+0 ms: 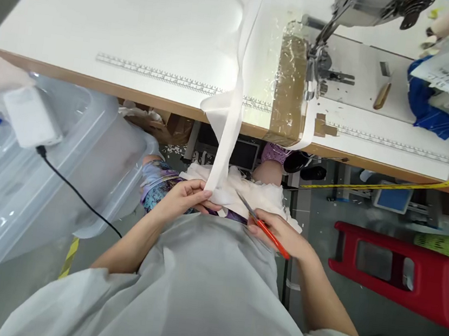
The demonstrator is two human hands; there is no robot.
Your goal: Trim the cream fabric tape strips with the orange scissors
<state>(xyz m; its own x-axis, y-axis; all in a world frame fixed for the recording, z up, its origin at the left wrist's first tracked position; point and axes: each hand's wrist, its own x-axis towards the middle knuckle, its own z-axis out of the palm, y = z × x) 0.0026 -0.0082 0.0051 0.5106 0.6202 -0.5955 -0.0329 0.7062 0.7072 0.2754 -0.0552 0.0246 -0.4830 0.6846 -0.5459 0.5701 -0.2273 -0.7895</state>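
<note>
My left hand (188,199) pinches the lower end of a long white fabric strip (232,120). From there the strip runs up over the table edge and along the white tabletop, with a twist near the edge. My right hand (276,230) is wrapped round scissors with red-orange handles (270,237), their blades pointing up and left toward the strip but apart from it. White fabric pieces (246,190) lie across my lap beneath both hands. Some fingers of each hand are hidden.
A sewing machine (323,60) stands on the table (165,19), right of centre. Clear plastic bins (82,156) with a white power bank (32,117) are at left. A red stool (404,272) stands at right, below a yellow measuring tape (402,185). Rulers line the table's front edge.
</note>
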